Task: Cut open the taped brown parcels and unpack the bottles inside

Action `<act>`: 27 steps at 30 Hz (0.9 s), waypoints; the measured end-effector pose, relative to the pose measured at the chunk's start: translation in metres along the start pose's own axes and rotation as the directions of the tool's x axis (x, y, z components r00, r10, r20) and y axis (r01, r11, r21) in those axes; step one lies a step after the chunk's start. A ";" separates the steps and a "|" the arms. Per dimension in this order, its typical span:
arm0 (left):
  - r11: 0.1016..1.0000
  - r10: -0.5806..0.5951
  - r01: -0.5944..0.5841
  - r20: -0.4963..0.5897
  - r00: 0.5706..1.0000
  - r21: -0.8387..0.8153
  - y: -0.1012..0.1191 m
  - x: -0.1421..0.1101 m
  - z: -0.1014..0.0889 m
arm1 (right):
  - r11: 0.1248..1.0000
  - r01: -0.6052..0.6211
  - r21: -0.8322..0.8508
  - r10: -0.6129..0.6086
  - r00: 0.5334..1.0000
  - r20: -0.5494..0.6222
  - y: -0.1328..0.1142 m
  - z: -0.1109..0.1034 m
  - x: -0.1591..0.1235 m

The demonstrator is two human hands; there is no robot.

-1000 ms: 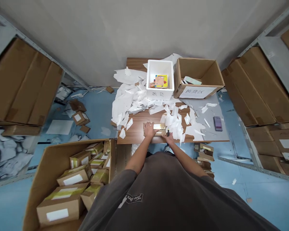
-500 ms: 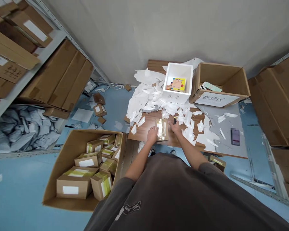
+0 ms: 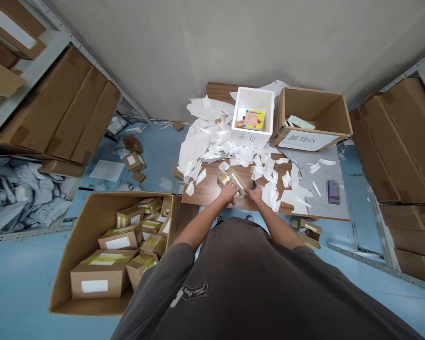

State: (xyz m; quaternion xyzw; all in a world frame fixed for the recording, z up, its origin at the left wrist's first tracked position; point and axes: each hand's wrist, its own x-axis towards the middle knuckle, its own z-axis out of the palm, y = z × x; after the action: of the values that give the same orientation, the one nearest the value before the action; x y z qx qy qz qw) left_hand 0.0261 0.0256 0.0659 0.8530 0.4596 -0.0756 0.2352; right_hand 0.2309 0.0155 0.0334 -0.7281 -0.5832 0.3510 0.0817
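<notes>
On the wooden table (image 3: 212, 191) a small taped cardboard box (image 3: 238, 178) lies at a slant in front of me. My left hand (image 3: 229, 192) grips its near left side, fingers curled over the top. My right hand (image 3: 255, 193) is closed around a black-and-yellow utility knife (image 3: 254, 183); its fingers are at the box's right edge. The blade is too small to make out. Torn white paper (image 3: 265, 177) lies just right of the knife.
A white foam box (image 3: 251, 139) with a few small packs and an open carton (image 3: 313, 137) stand at the table's back. A large carton (image 3: 62, 264) full of parcels is at my left. A blurred purple object (image 3: 333, 192) lies at right. Shelves flank both sides.
The small box has turned from straight to slanted, and its side now shows. My left hand has moved further over it, and my right hand has come in against its edge.
</notes>
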 end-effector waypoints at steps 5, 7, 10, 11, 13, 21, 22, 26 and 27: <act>0.992 -0.124 0.123 -0.052 0.991 -0.019 0.025 0.001 0.023 | 0.991 -0.126 0.047 0.128 0.990 -0.052 -0.010 -0.014 0.019; 0.984 -0.177 0.176 -0.054 0.983 -0.028 0.032 0.003 0.034 | 0.993 -0.035 0.108 0.040 0.998 -0.044 -0.007 -0.019 0.014; 0.973 -0.231 0.229 -0.041 0.972 -0.037 0.036 0.006 0.042 | 0.978 0.069 0.196 -0.100 0.983 0.151 0.008 -0.033 -0.002; 0.971 -0.237 0.236 -0.037 0.971 -0.044 0.036 0.008 0.042 | 0.977 0.079 0.198 -0.128 0.961 0.247 0.013 -0.038 -0.009; 0.970 -0.238 0.235 -0.033 0.971 -0.068 0.034 0.011 0.040 | 0.985 0.105 0.139 -0.153 0.905 0.398 0.021 -0.049 -0.019; 0.967 -0.244 0.242 -0.010 0.970 -0.075 0.032 0.010 0.032 | 0.865 0.281 -0.416 -0.102 0.910 0.402 0.011 -0.064 -0.021; 0.966 -0.247 0.246 -0.009 0.969 -0.074 0.033 0.010 0.031 | 0.849 0.281 -0.448 -0.092 0.913 0.398 0.009 -0.063 -0.021; 0.961 -0.266 0.264 -0.006 0.964 -0.087 0.035 0.008 0.030 | 0.817 0.302 -0.492 -0.101 0.914 0.393 0.002 -0.061 -0.024; 0.960 -0.266 0.265 -0.007 0.964 -0.093 0.036 0.008 0.030 | 0.808 0.311 -0.500 -0.101 0.910 0.402 0.000 -0.060 -0.024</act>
State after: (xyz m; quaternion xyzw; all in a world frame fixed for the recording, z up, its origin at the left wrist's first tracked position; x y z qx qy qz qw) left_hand 0.0625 0.0009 0.0488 0.7728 0.5751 -0.0772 0.2570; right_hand 0.2656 0.0111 0.0878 -0.5752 -0.7412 0.2816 -0.2013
